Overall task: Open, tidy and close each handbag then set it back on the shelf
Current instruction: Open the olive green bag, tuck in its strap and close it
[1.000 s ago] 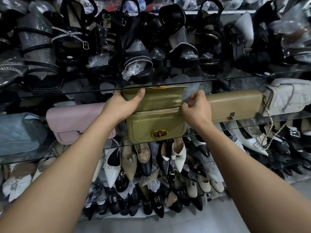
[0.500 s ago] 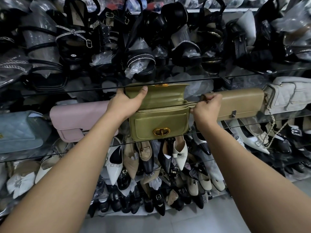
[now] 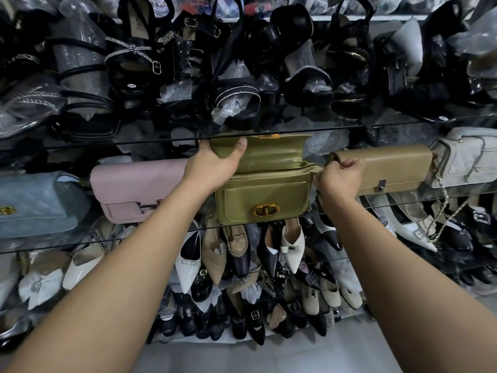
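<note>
Head view: left grip [image 3: 212,164] holds up the flap of the olive-green leather handbag [image 3: 265,195], right grip [image 3: 340,176] pinches its zip; tugging could drag it off the glass shelf [image 3: 129,237].

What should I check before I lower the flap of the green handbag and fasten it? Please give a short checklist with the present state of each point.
1. Zip fully closed: the teeth meet along the visible length, but the end is hidden where the right hand pinches it. Cannot tell.
2. Nothing caught in the zip: nothing seen. Ok.
3. Flap free to fold down: the left hand grips it upright. Ok.
4. Gold clasp on the front of the green handbag uncovered. Ok.
5. Pink bag and tan bag beside it, clear of the flap. Ok.
</note>
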